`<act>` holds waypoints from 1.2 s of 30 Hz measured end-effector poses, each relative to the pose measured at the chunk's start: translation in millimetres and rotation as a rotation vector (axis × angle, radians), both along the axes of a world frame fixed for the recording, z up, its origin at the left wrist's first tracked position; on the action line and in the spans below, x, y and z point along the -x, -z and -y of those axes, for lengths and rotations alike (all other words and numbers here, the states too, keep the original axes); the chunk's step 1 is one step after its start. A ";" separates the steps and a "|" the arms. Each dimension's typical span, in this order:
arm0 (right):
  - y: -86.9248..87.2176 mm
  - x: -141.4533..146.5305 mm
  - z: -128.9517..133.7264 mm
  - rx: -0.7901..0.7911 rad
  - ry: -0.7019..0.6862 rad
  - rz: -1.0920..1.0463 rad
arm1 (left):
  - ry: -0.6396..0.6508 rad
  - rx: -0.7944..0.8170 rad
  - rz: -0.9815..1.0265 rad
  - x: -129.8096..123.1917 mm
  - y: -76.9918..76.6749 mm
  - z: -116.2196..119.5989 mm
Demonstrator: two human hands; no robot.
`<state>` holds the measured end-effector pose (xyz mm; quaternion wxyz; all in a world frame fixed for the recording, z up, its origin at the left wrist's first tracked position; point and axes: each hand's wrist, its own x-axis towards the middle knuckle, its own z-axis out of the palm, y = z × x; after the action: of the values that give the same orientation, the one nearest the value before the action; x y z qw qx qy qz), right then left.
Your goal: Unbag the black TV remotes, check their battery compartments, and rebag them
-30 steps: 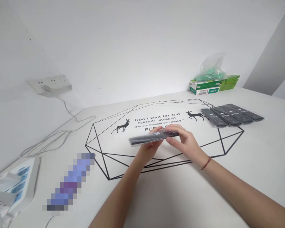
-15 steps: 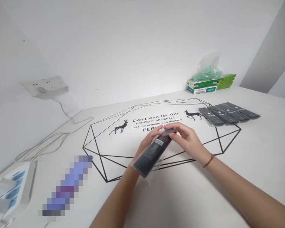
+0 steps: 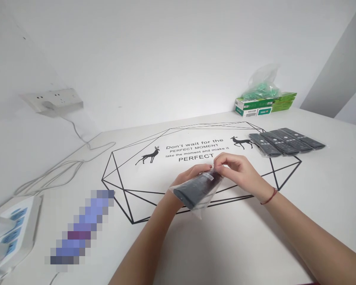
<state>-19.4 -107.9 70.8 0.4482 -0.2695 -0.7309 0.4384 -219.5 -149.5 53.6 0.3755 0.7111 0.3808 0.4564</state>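
A dark remote control point(image 3: 195, 190) inside a clear plastic bag point(image 3: 202, 206) is held above the table, its back with a white label facing up. My left hand point(image 3: 187, 176) grips the remote from its left side and underneath; part of that hand is hidden behind it. At the far end, my right hand point(image 3: 233, 169) pinches the bag with thumb and forefinger. Several other bagged remotes point(image 3: 284, 141) lie side by side, buttons up, on the table to the right.
Green and white boxes point(image 3: 253, 107) stand against the wall, a plastic bag with green contents point(image 3: 261, 89) on top. At left are a power strip point(image 3: 13, 237), loose cables point(image 3: 56, 170), a wall socket point(image 3: 55, 101) and a blurred-out bluish object point(image 3: 83, 227). The white table point(image 3: 240, 245) bears a printed deer design.
The remote has tilted and its near end has swung right and up. My right hand has closed from a looser hold into a pinch on the bag's far end.
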 end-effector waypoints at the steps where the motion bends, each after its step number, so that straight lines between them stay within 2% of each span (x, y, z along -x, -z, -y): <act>1: 0.4 1.0 0.4 0.056 0.004 -0.024 | 0.026 -0.025 -0.043 -0.4 -2.0 0.4; 3: 2.1 4.3 1.4 0.175 0.022 -0.095 | 0.075 -0.101 -0.157 -0.9 -3.8 0.3; 7: 6.6 12.6 3.7 0.393 0.072 -0.232 | 0.081 -0.226 -0.283 -2.5 -2.0 -1.0; 10: 7.8 16.1 4.3 0.483 0.092 -0.299 | 0.086 -0.270 -0.367 -4.5 -0.6 -1.0; 15: 5.8 13.9 1.9 0.514 0.151 -0.318 | 0.075 -0.348 -0.399 -7.7 0.7 -0.7; 18: 5.9 13.4 1.8 0.442 0.167 -0.281 | 0.061 -0.344 -0.342 -11.5 2.8 -0.2; 20: 8.9 16.1 3.2 0.359 0.208 -0.244 | 0.024 -0.310 -0.293 -17.4 7.7 0.3; 23: 19.4 24.5 4.5 0.250 0.337 -0.233 | -0.121 -0.269 -0.190 -32.2 21.3 -0.5; 25: 28.9 30.1 2.6 0.224 0.397 -0.252 | -0.222 -0.225 -0.112 -41.9 31.6 -2.6; 27: 37.6 33.5 -1.7 0.242 0.422 -0.267 | -0.265 -0.128 -0.022 -47.3 39.3 -5.3; 29: 43.4 34.5 -7.1 0.267 0.436 -0.277 | -0.235 0.028 0.064 -46.8 43.2 -7.7; 32: 44.9 34.0 -11.9 0.285 0.438 -0.299 | -0.126 0.251 0.144 -39.7 43.6 -10.1; 36: 36.5 33.4 -7.3 0.265 0.363 -0.333 | 0.007 0.415 0.135 -33.6 39.0 -10.7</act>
<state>-52.7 -100.6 34.3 0.5941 -0.3765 -0.5234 0.4810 -185.8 -138.8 14.5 0.5400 0.5878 0.4383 0.4133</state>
